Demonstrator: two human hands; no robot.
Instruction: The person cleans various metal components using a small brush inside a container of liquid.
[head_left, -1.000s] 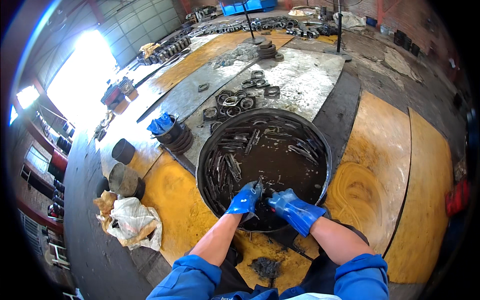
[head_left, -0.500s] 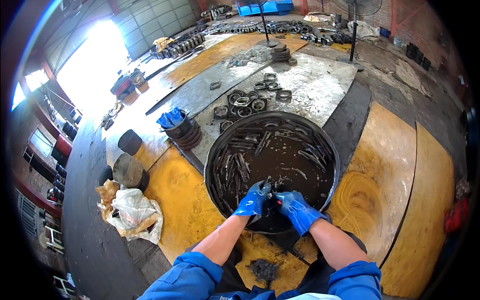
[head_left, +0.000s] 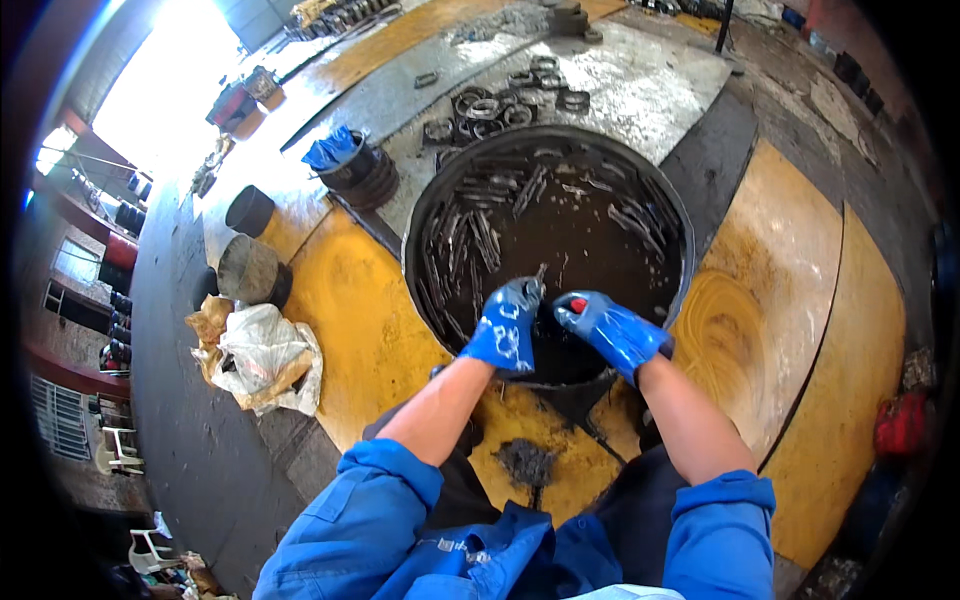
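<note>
A large round black tub [head_left: 689, 250] stands in front of me, holding dark brown liquid. Long dark strips [head_left: 484, 240] lie along its left and right inner sides. Over its near part, my left hand [head_left: 508, 322], in a wet blue glove, is closed on a small dark piece [head_left: 542, 270] whose tip sticks up past the fingers. Close to its right, my right hand [head_left: 612, 330], also gloved in blue, grips a tool with a red handle [head_left: 578, 304]; the glove hides the rest of that tool. A small gap separates the two hands.
Dark metal rings and square frames [head_left: 487, 108] are piled beyond the tub. Left of it stand a bucket with blue gloves [head_left: 333, 150], two dark containers [head_left: 250, 268] and a white sack [head_left: 262, 345]. Yellow-stained boards [head_left: 768, 300] cover the floor at right.
The view has tilted downward. My hands have drawn slightly apart, and the right one has turned so that the red handle shows more clearly.
</note>
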